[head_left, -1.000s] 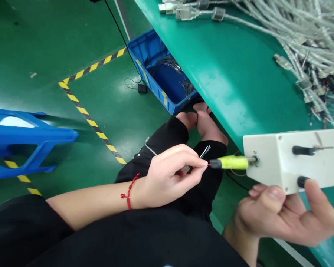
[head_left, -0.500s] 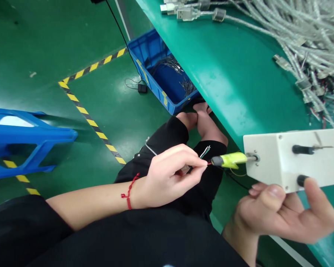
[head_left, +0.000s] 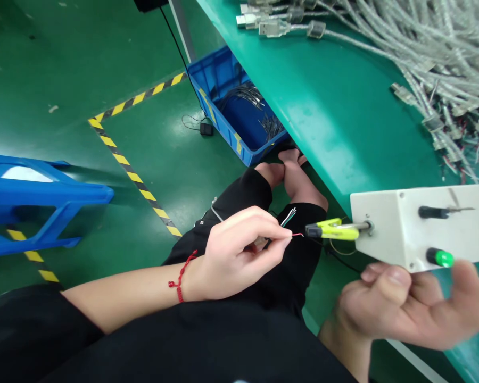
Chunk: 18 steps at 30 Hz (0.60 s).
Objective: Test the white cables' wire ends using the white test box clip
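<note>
We observe a green workshop floor (head_left: 56,69) marked with yellow-and-black hazard tape (head_left: 131,178), and a blue plastic frame (head_left: 43,197) at the left. Overhead runs a green bench (head_left: 335,106) bearing a large heap of clear USB cables (head_left: 403,42), their stripped leads exposed. Under the bench edge, a blue plastic crate (head_left: 223,66) holds bundles of thin dark wires (head_left: 245,94). As far as we can judge, much of the heap awaits handling, and only one cable end is at the test point. We note a white test box (head_left: 419,229) above the right hand (head_left: 399,303), whose spread fingers (head_left: 379,274) grasp nothing clearly. A green-lit button (head_left: 442,258) shows on the box. The left hand (head_left: 239,255) pinches a cable end (head_left: 288,217) between thumb and fingers, over the lap. Its red lead (head_left: 297,234) reaches the tip of the yellow clip (head_left: 335,230); we cannot tell whether the clip has seized it.
</note>
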Available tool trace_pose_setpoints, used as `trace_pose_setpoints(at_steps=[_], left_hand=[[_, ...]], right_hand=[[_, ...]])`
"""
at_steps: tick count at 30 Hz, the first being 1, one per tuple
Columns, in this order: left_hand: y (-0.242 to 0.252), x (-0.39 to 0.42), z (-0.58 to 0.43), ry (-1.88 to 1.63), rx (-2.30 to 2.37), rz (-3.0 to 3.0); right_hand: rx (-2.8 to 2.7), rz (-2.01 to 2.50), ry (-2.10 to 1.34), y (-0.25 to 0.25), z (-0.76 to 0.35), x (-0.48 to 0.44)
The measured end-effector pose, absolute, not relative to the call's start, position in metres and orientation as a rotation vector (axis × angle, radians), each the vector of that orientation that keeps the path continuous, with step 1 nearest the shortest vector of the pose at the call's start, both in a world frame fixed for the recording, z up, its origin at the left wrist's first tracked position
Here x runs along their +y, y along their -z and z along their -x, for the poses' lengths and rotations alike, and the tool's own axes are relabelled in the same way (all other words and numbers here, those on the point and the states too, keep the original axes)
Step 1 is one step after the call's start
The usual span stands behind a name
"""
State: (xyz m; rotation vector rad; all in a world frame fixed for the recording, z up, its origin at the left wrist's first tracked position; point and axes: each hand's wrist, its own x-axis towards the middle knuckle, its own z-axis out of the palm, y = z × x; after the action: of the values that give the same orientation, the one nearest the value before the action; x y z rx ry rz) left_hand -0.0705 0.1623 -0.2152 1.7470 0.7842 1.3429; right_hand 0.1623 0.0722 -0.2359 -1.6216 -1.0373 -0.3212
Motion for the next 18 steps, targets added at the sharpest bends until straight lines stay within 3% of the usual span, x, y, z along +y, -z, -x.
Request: trace_pose_setpoints(at_steps=[2, 5, 10, 18], left_hand=[[0.214, 0.163, 0.071, -1.341, 0.779, -1.753], [0.210, 0.163, 0.072, -1.335, 0.742, -1.765], [0.204, 0.166, 0.074, -1.284, 0.658, -1.788], [0.202, 0.169, 0.075, -1.258, 0.615, -1.817]], right_hand=[[-1.119, 1.527, 0.395, 0.232, -0.151, 0.069], [-1.178, 1.526, 0.173, 0.223, -0.122, 0.070], [-1.078, 1.363, -0.576, 0.216, -0.080, 0.087], [-1.024, 1.217, -0.791, 0.211, -0.082, 0.097]])
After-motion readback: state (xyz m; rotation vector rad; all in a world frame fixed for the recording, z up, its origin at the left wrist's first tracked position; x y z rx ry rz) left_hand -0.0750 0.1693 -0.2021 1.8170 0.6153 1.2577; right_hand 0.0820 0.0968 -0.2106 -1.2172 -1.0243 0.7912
